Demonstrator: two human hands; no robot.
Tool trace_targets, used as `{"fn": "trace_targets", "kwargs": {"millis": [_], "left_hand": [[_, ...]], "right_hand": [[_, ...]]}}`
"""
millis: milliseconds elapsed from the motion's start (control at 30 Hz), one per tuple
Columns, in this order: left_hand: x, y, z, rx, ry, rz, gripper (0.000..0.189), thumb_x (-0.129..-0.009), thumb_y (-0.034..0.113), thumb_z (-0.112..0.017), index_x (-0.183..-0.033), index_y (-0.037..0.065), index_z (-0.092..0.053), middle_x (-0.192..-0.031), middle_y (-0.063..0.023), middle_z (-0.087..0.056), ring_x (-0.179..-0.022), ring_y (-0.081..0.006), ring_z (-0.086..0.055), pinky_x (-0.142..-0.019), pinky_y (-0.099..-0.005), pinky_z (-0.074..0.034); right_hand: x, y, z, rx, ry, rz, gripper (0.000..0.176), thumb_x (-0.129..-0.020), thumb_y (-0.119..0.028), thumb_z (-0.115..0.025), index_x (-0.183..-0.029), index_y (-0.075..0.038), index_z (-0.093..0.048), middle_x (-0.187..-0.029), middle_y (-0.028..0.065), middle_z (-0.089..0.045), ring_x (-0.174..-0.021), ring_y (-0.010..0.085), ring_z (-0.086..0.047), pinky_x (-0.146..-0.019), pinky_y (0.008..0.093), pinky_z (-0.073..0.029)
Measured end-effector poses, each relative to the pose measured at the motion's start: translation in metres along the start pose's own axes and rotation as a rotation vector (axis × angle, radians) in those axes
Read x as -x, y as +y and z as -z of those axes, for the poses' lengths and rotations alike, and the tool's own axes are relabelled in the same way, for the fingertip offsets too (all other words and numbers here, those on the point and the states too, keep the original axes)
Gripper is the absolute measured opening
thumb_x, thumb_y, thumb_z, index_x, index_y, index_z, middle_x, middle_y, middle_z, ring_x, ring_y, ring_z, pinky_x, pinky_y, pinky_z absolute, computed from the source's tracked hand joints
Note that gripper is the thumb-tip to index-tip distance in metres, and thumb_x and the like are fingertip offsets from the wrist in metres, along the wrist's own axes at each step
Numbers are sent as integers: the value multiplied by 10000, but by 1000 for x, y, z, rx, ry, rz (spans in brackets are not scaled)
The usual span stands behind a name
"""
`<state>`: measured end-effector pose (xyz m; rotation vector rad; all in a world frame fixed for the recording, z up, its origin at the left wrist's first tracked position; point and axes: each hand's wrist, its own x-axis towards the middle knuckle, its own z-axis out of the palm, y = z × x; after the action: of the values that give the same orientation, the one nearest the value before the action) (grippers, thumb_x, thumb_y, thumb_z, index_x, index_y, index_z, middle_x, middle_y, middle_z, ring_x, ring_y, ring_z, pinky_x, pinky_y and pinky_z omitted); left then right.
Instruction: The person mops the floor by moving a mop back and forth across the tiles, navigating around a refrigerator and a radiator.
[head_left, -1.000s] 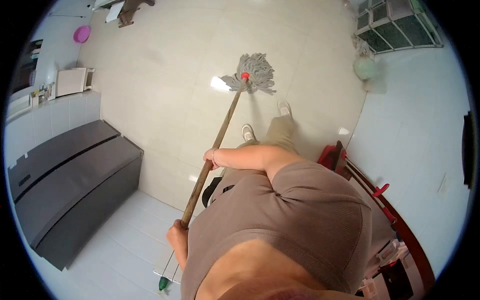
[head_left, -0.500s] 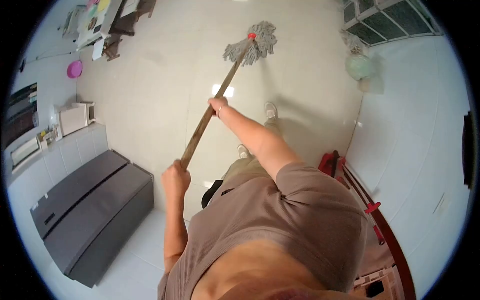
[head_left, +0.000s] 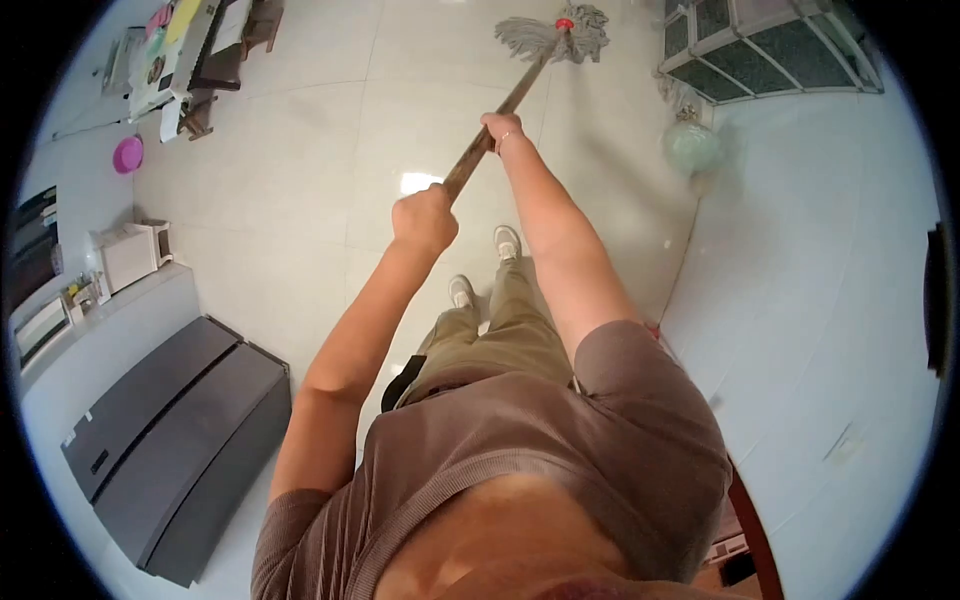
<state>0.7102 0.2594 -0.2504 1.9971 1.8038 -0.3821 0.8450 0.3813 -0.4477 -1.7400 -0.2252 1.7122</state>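
Note:
A mop with a long wooden handle reaches away from me across the floor. Its grey string head, joined by a red collar, spreads out at the top of the view. My left hand is closed around the upper end of the handle. Farther down the shaft, my right hand grips it too, with a thin band at the wrist. Both arms are stretched forward.
Shiny pale tiles cover the floor. A dark grey fridge stands at the left, and a pink basin is by the left wall. A cluttered table is at upper left. Along the right are a glass-sided cabinet and a pale green bag.
Both hands have pushed the mop forward and to the right, away from my body. My left arm has straightened, and the mop head is now nearer the top edge.

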Motion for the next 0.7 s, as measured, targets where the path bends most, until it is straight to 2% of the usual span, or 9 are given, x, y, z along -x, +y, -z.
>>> {"fn": "trace_targets", "kwargs": {"millis": [100,133,167,200,333,433,500,600,700], "left_hand": [[28,-29,-6,13,-54,66,153,-689,91,-520,-832,37,-520,-714,-156,-609,-696,-332,-599,-627,-423,-470],[43,-46,-13,20,-58,89,161,-690,97,-522,-842,43,-521,-712,-169,-602,-690,-345,-591,-617,-437,-465],[59,-64,-18,26,-62,110,170,-691,103,-524,-852,49,-523,-710,-182,-595,-684,-358,-584,-607,-450,-460],[74,-80,-19,20,-77,143,169,-691,101,-522,-855,57,-524,-696,-183,-591,-674,-359,-583,-599,-453,-456],[128,-132,2,0,-76,221,156,-681,76,-518,-837,79,-528,-651,-171,-586,-643,-358,-580,-581,-454,-448],[155,-172,25,-16,-96,231,138,-672,64,-517,-808,80,-525,-636,-163,-583,-628,-349,-581,-576,-451,-447],[151,-181,43,-45,-81,240,120,-673,70,-521,-792,82,-528,-620,-159,-577,-613,-348,-576,-562,-449,-445],[110,-203,62,-74,10,162,71,-672,63,-524,-742,78,-521,-603,-150,-568,-587,-343,-567,-532,-441,-438],[48,-208,93,-182,64,35,63,-658,39,-519,-711,66,-498,-595,-141,-561,-581,-335,-566,-516,-429,-436]], "right_hand": [[-17,48,-13,98,-122,-82,347,-657,-96,-587,-962,44,-497,-797,159,-567,-638,289,-599,-499,439,-512],[-5,66,-24,89,-79,-101,309,-674,-106,-578,-938,41,-509,-796,165,-567,-660,293,-600,-505,430,-513],[-48,123,-35,224,-94,-50,304,-679,-97,-573,-940,46,-510,-802,169,-569,-675,288,-597,-493,415,-507],[25,90,-44,99,-35,-133,318,-653,-82,-622,-925,40,-511,-786,132,-566,-638,265,-585,-492,431,-501],[74,132,-92,103,-78,-255,301,-681,-56,-572,-926,93,-481,-817,173,-564,-632,285,-578,-430,403,-477],[111,130,-127,98,-119,-437,289,-675,-21,-563,-935,82,-491,-806,174,-563,-618,280,-578,-435,400,-480],[115,125,-146,72,-137,-511,307,-675,-2,-561,-971,62,-507,-803,166,-563,-632,271,-581,-465,397,-493],[95,98,-168,-12,-100,-494,155,-660,11,-587,-800,26,-522,-738,109,-535,-581,243,-551,-490,403,-502],[62,65,-181,-205,-75,-370,178,-662,-7,-590,-820,14,-512,-738,108,-535,-609,245,-556,-521,411,-506]]}}
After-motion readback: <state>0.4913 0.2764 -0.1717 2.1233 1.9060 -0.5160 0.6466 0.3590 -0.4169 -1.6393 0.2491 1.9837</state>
